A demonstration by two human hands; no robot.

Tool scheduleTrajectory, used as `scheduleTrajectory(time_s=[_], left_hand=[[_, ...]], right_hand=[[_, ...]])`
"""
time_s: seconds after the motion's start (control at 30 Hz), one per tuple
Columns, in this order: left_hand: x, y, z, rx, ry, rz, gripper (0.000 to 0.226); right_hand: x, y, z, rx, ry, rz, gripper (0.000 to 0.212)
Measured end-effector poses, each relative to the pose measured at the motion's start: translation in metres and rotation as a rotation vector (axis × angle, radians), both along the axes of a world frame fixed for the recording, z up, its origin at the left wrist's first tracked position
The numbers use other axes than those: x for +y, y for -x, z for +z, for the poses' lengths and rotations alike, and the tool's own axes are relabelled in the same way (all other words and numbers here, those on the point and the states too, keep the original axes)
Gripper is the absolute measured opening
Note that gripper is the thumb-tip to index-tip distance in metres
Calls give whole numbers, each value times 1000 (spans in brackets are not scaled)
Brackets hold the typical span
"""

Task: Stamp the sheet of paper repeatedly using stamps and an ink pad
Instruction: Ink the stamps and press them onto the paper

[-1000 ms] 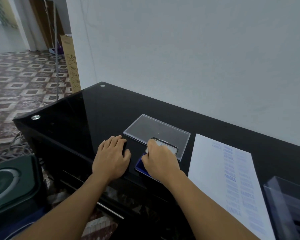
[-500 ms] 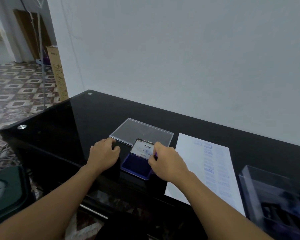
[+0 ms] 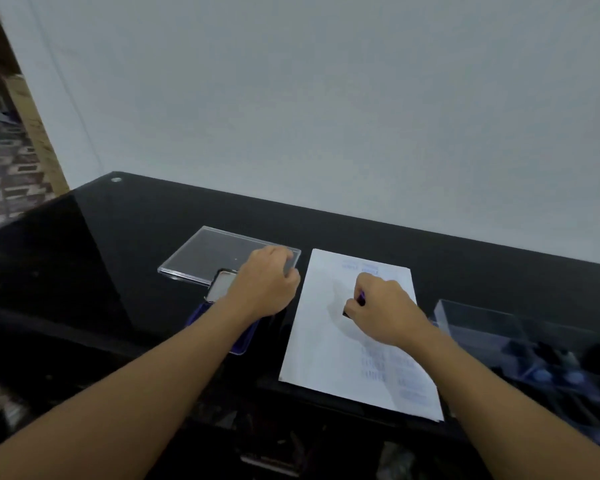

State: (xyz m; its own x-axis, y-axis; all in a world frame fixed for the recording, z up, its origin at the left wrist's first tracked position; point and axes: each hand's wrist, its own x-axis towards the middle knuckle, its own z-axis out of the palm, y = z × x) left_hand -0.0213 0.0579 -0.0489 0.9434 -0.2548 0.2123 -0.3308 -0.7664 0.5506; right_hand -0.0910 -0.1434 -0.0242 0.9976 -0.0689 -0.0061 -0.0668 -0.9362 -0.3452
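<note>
A white sheet of paper (image 3: 326,341) lies on the black glass desk (image 3: 118,254), with faint blue stamp marks down its right half. My right hand (image 3: 381,310) grips a small dark stamp (image 3: 355,304) and holds it down on the middle of the sheet. The open blue ink pad (image 3: 222,292) sits left of the paper, its lid raised. My left hand (image 3: 267,285) hovers over the pad with curled fingers, hiding most of it; what it touches is hidden.
A clear plastic lid (image 3: 208,251) lies flat behind the ink pad. A clear plastic box (image 3: 520,341) with several stamps stands at the right of the paper. A grey wall rises right behind the desk. Tiled floor shows at far left.
My right hand has left the ink pad and moved right onto the paper with the stamp. My left hand has shifted right over the pad. The camera turned right.
</note>
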Motion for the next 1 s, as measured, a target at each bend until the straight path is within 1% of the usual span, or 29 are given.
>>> scheduleTrajectory(time_s=[0.07, 0.17, 0.3, 0.37, 0.4, 0.43, 0.5, 0.57, 0.6, 0.67, 1.0], left_hand=[[-13, -12, -1, 7, 20, -20, 30], [-30, -32, -7, 16, 18, -44, 30], [-46, -62, -15, 24, -46, -59, 29], [-52, -76, -22, 34, -73, -39, 14], [-55, -82, -24, 36, -84, -33, 14], [-57, -88, -28, 28, -102, -44, 19], [-61, -96, -35, 39, -152, -38, 14], [-65, -100, -42, 60, -252, -30, 32], [-65, -100, -44, 65, -294, -15, 36], [-68, -100, -50, 40, -342, 1, 36], [-69, -99, -62, -66, -324, 21, 34]], right_hand=[[-12, -10, 4, 5, -6, -14, 23], [-26, -31, 9, 5, -16, -25, 20], [-38, -66, 12, 10, -54, -23, 18], [-41, -83, 11, 21, -55, -11, 18], [-42, -90, 10, 28, -49, -2, 18], [-42, -96, 10, 31, -42, 6, 18], [-42, -108, 7, 32, -27, 20, 17], [-42, -117, 4, 39, -14, 28, 16], [-42, -121, 3, 41, -10, 30, 15], [-42, -127, 0, 46, -1, 29, 15], [-37, -139, -10, 44, 37, 45, 15]])
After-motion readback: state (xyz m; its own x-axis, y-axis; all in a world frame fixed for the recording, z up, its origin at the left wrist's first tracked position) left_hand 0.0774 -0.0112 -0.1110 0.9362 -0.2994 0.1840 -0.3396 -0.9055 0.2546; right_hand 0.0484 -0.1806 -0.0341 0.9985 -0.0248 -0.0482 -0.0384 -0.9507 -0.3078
